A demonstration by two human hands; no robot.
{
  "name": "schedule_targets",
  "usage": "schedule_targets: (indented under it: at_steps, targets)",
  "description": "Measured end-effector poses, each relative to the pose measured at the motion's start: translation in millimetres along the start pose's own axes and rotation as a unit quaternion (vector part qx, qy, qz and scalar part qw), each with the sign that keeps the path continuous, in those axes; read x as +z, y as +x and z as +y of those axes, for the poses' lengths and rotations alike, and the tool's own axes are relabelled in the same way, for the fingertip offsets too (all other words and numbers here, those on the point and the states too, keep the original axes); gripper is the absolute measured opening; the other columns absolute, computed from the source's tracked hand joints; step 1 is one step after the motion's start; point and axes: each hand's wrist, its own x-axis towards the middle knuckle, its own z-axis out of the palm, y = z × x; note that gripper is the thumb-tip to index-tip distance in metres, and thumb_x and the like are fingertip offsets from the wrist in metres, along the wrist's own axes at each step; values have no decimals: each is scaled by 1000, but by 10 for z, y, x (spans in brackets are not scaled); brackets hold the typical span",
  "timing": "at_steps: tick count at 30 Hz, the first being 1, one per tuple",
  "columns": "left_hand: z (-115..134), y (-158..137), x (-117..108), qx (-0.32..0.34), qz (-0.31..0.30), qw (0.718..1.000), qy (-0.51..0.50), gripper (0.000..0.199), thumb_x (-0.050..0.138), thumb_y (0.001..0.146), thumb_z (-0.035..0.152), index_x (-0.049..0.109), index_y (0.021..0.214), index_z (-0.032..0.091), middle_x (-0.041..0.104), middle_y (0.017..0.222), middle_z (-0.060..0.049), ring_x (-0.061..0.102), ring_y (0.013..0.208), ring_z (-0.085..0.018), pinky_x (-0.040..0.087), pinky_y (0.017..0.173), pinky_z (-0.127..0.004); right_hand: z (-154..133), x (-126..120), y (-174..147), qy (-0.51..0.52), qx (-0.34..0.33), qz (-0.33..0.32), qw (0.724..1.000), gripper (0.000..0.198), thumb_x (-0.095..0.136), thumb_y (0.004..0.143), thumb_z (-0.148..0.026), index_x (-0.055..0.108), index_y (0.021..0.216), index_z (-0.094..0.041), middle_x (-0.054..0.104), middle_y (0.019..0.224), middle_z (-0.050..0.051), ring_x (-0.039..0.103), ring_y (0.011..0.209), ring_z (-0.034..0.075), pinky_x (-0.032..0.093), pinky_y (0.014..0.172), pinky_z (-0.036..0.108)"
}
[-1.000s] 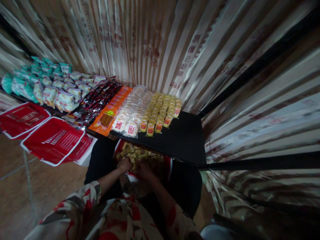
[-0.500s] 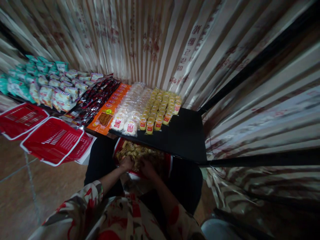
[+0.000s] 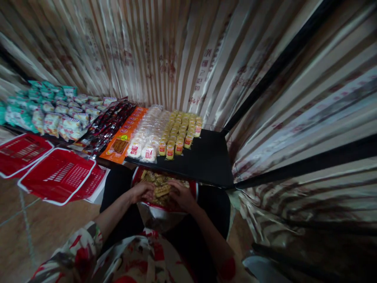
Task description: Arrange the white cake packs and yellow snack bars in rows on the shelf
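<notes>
A red container with a white rim [image 3: 196, 192] sits between my legs under the table's front edge, filled with small yellow-wrapped snacks [image 3: 149, 177]. My left hand [image 3: 143, 192] reaches in from the left, its fingers curled at a yellow snack pack [image 3: 161, 191]. From the right, my right hand [image 3: 182, 196] bends its fingers and thumb around the other end of this pack. The two hands face each other just over the heap. Dim light and blur hide how many packs are between the fingers.
Rows of yellow snack packs [image 3: 179, 131] and white round packs [image 3: 149, 152] stand on the black table [image 3: 206, 157]. Left of them lie an orange bag [image 3: 119, 147], dark red packets [image 3: 108, 125], white bags [image 3: 69, 127] and teal bags [image 3: 22, 118]. Red baskets [image 3: 59, 173] hang lower left. A curtain [image 3: 165, 51] rises behind.
Both hands have come up from deep in the heap, and a yellow pack now shows between them. The view has shifted slightly, so the table appears farther left.
</notes>
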Motion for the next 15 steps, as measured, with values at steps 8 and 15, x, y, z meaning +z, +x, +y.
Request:
schedule_targets:
  at_steps: [8, 15]
  targets:
    - [189, -67, 186, -4, -56, 995, -77, 21, 51, 78, 30, 54, 70, 11, 55, 49, 1, 58, 43, -9, 32, 34, -13, -129, -228, -71, 80, 93, -1, 992, 33, 54, 77, -32, 61, 107, -19, 67, 90, 6, 61, 75, 16, 49, 70, 29]
    - [391, -145, 436, 27, -22, 997, -64, 25, 48, 85, 34, 54, 82, 11, 56, 50, 0, 61, 47, -12, 40, 41, -14, -81, -275, -79, 206, 132, 49, 968, 39, 56, 74, -45, 62, 100, -18, 68, 84, 5, 63, 79, 18, 50, 74, 31]
